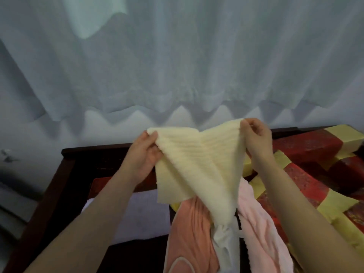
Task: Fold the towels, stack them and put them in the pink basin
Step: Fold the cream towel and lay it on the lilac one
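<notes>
A pale yellow ribbed towel point(199, 168) hangs in the air in front of me. My left hand point(144, 154) grips its upper left corner and my right hand point(256, 140) pinches its upper right corner. The cloth sags in the middle and tapers to a point below. Under it lie a salmon-orange towel point(189, 233), a light pink towel point(260, 233) and a white cloth point(224, 245) between them. A folded pale lavender towel point(145, 213) lies flat to the left. No pink basin shows in the frame.
A dark wooden bed frame point(65, 170) runs along the left and far side. A red and yellow patchwork cover point(315, 174) spreads to the right. Pale curtains point(177, 66) hang behind the bed.
</notes>
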Tool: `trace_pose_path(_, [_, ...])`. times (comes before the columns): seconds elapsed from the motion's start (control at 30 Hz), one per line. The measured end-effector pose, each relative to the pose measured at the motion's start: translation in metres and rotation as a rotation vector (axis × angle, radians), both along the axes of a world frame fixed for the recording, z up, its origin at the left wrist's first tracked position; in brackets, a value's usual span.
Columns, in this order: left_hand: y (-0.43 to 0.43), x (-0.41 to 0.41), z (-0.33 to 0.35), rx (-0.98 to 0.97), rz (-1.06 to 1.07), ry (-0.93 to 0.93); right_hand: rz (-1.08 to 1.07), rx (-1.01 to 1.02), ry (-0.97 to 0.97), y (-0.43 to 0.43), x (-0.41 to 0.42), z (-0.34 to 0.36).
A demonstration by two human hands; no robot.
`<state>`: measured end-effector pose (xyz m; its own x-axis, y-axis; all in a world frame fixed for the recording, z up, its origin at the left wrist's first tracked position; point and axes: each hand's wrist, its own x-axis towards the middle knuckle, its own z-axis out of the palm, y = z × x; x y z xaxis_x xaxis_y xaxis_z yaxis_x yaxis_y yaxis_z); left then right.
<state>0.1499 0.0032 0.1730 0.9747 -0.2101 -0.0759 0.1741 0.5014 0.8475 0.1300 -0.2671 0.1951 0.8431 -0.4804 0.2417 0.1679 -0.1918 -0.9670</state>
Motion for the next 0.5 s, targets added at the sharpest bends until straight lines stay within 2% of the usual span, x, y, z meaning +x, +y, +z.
trace_pose_path(0.07, [0.039,0.013,0.016,-0.06,0.12,-0.031,-0.088,0.087,-0.023,-0.009,0.007,0.01])
trace_pose_path(0.13, [0.071,0.018,0.026,0.016,0.157,-0.087,-0.078,0.161,-0.029,-0.013,0.011,0.018])
trace_pose_path(0.3, [0.108,0.014,0.042,0.215,0.201,-0.182,-0.004,0.192,-0.089,0.004,0.004,0.027])
trace_pose_path(0.43, [0.132,-0.016,0.031,0.275,0.158,-0.179,0.094,0.285,-0.088,0.016,-0.031,0.016])
trace_pose_path(0.5, [0.148,-0.042,0.005,0.334,0.087,-0.108,0.167,0.251,-0.011,0.02,-0.057,0.001])
